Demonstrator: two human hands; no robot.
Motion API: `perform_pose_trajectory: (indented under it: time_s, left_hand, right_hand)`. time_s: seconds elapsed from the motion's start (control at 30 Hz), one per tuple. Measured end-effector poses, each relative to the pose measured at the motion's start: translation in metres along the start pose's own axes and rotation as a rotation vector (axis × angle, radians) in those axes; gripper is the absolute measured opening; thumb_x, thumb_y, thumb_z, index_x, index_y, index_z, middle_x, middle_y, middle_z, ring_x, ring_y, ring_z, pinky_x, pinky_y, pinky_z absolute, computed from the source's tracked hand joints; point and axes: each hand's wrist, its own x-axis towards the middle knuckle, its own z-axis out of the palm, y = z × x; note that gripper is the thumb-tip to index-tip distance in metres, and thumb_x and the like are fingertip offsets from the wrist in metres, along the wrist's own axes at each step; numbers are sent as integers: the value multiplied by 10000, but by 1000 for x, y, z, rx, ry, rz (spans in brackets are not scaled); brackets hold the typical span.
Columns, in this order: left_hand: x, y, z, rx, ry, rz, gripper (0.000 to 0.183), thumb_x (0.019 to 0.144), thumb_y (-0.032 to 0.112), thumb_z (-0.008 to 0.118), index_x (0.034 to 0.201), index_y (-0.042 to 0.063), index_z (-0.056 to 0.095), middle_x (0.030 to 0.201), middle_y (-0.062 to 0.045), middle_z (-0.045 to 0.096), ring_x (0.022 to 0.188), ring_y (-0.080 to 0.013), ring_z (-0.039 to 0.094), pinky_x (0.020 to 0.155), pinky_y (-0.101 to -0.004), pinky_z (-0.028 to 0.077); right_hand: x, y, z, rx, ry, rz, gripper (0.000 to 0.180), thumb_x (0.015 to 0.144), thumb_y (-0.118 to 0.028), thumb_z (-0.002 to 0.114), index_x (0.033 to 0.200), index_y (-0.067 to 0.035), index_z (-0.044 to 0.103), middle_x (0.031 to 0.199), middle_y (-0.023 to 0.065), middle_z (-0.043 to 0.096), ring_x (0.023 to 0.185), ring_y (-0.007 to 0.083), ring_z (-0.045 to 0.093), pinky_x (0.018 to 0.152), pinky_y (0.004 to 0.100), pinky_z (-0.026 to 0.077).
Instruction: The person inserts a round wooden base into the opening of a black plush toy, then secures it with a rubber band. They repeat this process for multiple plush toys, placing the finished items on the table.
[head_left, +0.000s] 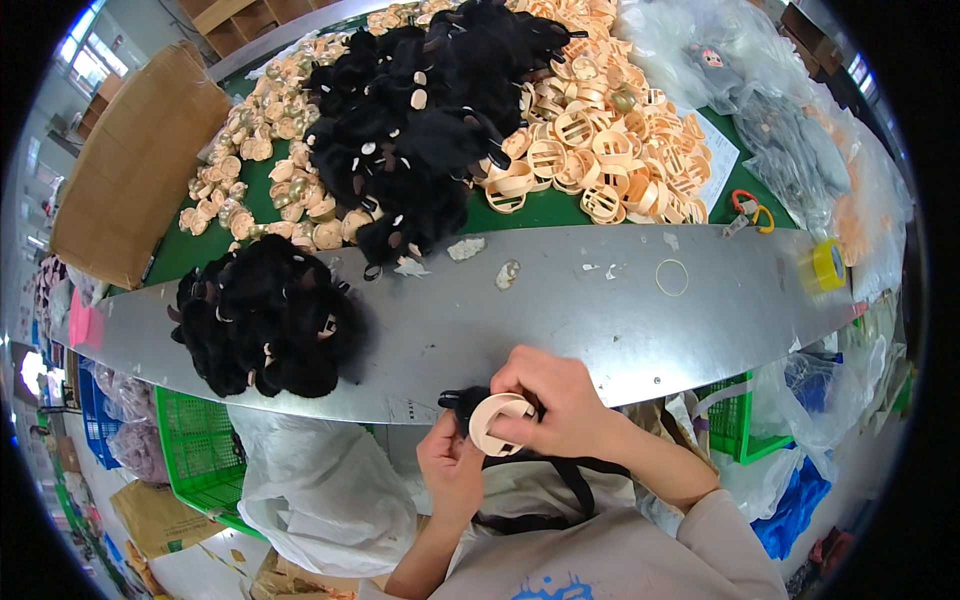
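Observation:
Close to my body, just over the near edge of the metal table, both hands are on one small piece. My left hand pinches its black plush part from the left. My right hand grips a round peach plastic shell from the right, its thumb inside the opening. The shell is against the black plush. A pile of black plush pieces lies on the table at left. A larger black plush heap lies farther back, between peach plastic face parts and peach slotted shells.
At right are scissors with red and yellow handles, a yellow tape roll and bagged plush toys. A rubber band lies on the metal. A cardboard piece stands at left. Green crates and a white plastic bag are below the edge.

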Motion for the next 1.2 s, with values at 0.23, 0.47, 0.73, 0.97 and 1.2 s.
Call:
perform_pose_trajectory:
  time_s: [0.23,0.47,0.73,0.97,1.2]
  left_hand:
    - [0,5,6,-478,-62,-94,273,959,174,597,1136,-34,582,1067,-67,620,1006,-111,551,887,-270,434]
    - [9,6,4,249,6,412,226,949,191,597,904,-30,590,835,-54,521,732,-131,443,654,-250,355]
    - [21,9,8,612,124,530,142,906,111,589,842,-12,557,784,-103,524,664,-226,478,554,-315,368]
    - [36,-16,0,842,134,563,64,823,23,610,813,2,550,789,-126,526,687,-306,509,577,-370,401]
    - [48,-27,18,697,78,529,55,837,8,585,799,-1,546,756,-118,517,661,-296,500,578,-369,402]
  right_hand:
    - [-20,0,-4,135,38,147,397,771,-294,794,681,-52,493,645,39,402,537,172,387,475,312,302]
    - [-18,0,3,-170,287,-219,419,699,-209,811,568,-75,436,587,45,390,500,209,371,456,327,296]
    - [-11,20,24,-419,447,-501,448,690,-178,823,600,-87,394,589,52,370,491,219,348,455,329,272]
    - [-18,40,42,-469,470,-290,396,749,-189,735,563,-66,408,624,59,378,552,227,371,500,346,298]
    - [-13,35,38,-265,313,-76,266,912,-187,450,1083,8,509,1019,223,550,862,374,562,648,420,490]
